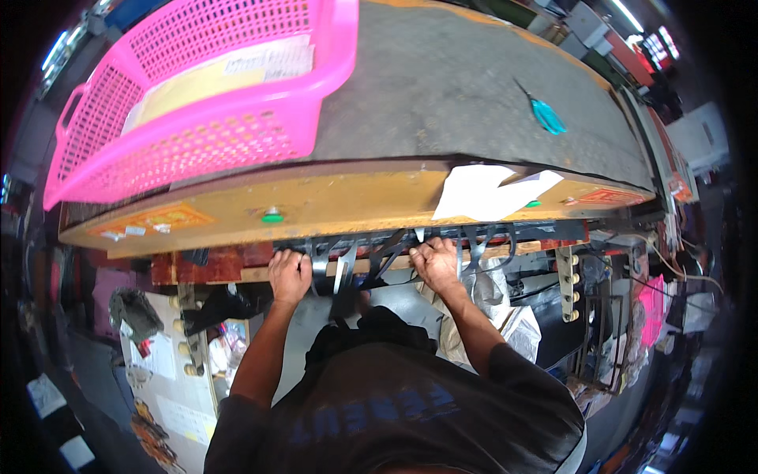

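Red-brown wooden ledge (209, 270) runs under both hands, below the tabletop (442, 95). Left hand (290, 272): fingers curled at its edge; cannot tell if gripping. Dark straps (376, 265) hang between. Right hand (434, 261): likewise curled, hold unclear.

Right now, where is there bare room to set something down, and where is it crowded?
The grey tabletop looks bare between the pink basket and teal scissors, with a smaller patch right of the scissors. Crowded: below the wooden front, where dark straps hang between the left hand and right hand.
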`<state>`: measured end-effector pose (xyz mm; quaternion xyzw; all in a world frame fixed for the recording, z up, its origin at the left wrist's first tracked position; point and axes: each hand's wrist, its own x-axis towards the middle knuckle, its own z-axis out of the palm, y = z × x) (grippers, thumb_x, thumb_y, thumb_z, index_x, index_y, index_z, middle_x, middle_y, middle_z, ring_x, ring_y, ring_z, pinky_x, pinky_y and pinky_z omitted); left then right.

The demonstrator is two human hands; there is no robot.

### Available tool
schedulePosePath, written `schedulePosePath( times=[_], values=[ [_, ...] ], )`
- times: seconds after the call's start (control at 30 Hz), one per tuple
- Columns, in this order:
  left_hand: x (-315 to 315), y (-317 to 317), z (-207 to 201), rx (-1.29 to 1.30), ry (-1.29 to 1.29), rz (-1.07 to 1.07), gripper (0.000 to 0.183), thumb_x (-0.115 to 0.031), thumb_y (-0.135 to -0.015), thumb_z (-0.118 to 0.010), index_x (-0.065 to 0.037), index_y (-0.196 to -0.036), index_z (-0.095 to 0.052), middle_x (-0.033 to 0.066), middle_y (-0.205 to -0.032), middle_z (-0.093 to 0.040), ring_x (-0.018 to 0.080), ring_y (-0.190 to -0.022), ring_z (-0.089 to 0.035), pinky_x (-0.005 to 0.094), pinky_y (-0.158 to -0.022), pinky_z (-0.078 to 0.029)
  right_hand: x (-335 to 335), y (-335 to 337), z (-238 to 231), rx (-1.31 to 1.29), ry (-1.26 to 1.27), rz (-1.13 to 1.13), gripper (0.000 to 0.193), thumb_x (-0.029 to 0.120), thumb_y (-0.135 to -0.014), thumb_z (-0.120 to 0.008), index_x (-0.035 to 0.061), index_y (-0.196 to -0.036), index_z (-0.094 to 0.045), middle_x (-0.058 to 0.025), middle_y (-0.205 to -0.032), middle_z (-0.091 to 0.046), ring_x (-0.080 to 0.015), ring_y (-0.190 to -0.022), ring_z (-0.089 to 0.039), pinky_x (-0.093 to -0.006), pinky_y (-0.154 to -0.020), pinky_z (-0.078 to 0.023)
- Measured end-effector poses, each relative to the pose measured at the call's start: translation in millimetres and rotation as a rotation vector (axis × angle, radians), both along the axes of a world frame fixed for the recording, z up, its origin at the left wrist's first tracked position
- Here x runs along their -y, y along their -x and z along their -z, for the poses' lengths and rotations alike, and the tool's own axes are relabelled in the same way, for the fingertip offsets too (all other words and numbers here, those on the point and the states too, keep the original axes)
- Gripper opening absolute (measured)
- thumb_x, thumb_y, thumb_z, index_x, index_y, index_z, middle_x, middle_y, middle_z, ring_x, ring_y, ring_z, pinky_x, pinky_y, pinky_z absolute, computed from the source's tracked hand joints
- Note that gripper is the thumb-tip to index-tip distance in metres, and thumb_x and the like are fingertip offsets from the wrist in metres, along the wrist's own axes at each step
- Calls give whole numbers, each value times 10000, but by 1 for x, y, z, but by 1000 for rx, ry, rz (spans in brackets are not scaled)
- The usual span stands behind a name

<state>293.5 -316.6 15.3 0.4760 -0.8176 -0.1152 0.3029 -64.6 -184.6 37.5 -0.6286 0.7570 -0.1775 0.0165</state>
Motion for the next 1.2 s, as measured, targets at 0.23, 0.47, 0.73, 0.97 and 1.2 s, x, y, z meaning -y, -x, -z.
schedulePosePath(
  times=[0.23,0.47,0.73,0.97,1.2],
  values=[
    [-17,-5,0,21,-23,-14,222,-191,-927,-676,-46,-771,-612,134,-840,-623,387,-870,-608,508,-775,-479,-18,-5,9,63,-31,-20,274,356,-979,-705,109,-911,-801,-109,-1049,-730,-366,-1030,-628,-505,-930,-488],
    [-83,-25,-14,-116,-142,-28,152,-152,-963,-668,-34,-866,-663,140,-924,-657,381,-919,-622,496,-813,-494,-81,-31,-51,235,-104,105,355,331,-932,-767,116,-1214,-791,-175,-1190,-663,-374,-1120,-630,-497,-991,-514],
    [-131,9,-30,-258,45,168,131,-43,-864,-738,-26,-992,-716,125,-1068,-696,358,-1058,-660,474,-945,-532,-5,-147,-55,242,8,-131,851,463,-796,-859,90,-1509,-584,-321,-1557,-441,-542,-1431,-411,-609,-1183,-364],
    [-189,-5,-6,-195,144,177,136,-100,-821,-755,-68,-948,-719,81,-1071,-682,320,-1099,-663,470,-964,-527,-33,-194,-39,84,-194,-107,834,406,-663,-886,169,-1439,-692,-215,-1624,-414,-574,-1452,-340,-672,-1142,-395],
    [-217,-12,4,-114,208,130,182,-132,-806,-772,-134,-954,-666,45,-1020,-642,281,-1045,-657,458,-910,-510,-23,-102,-125,890,-260,-259,641,211,-684,-929,70,-1294,-787,-196,-1493,-606,-327,-1357,-594,-399,-1156,-475]
  ],
)
